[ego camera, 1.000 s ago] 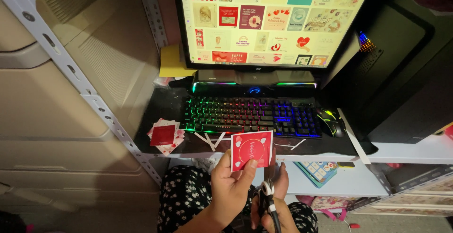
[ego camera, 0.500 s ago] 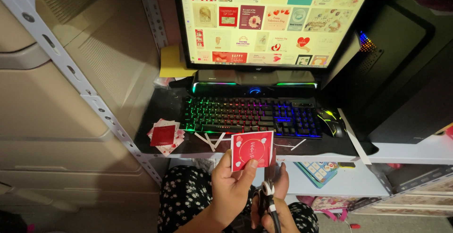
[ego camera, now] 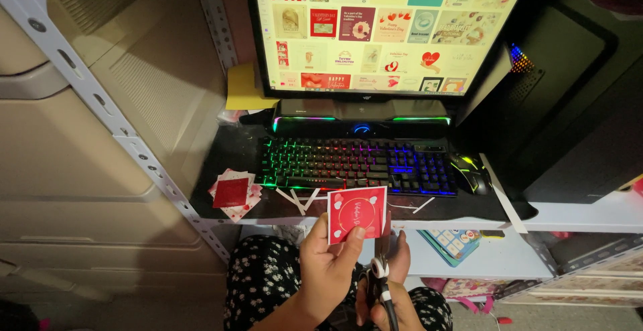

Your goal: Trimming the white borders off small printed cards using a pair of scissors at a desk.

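Left hand (ego camera: 329,264) pinches red card (ego camera: 357,213) upright; right hand (ego camera: 385,291) grips scissors (ego camera: 379,271) just right of it (blades alongside card edge)

Free room: gap btw desk front edge (ego camera: 402,224) and lap, where left hand (ego camera: 328,271) w/ red card (ego camera: 357,213) and right hand (ego camera: 385,291) w/ scissors (ego camera: 380,271) sit. Desk strip in front of keyboard (ego camera: 355,165) partly open; paper strips (ego camera: 298,200) lie there. Left: card stack (ego camera: 233,193), then slotted metal upright (ego camera: 127,133) blocks. Right: mouse (ego camera: 470,173), PC tower (ego camera: 576,103) just beyond. Behind keyboard: soundbar (ego camera: 362,118), monitor (ego camera: 385,36) close off the back. Shelf above caps reach.
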